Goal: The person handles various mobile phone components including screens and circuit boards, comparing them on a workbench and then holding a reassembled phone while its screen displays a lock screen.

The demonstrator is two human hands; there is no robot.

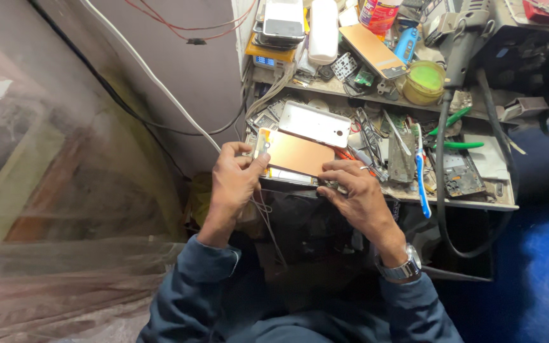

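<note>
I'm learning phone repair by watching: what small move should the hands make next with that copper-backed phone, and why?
Probably lift one edge slightly. The left hand pinches the copper-backed phone at its left end and the right hand presses its lower right edge, so both already grip it over the cluttered bench.

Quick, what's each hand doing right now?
Left hand: gripping the copper-coloured phone panel by its end.
Right hand: fingers pressed on the panel's near edge.

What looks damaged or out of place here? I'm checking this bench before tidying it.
The phone held between the left hand and right hand has its back off, with a copper-coloured plate exposed. A stripped phone frame lies among loose tools, and a blue toothbrush overhangs the shelf edge.
</note>
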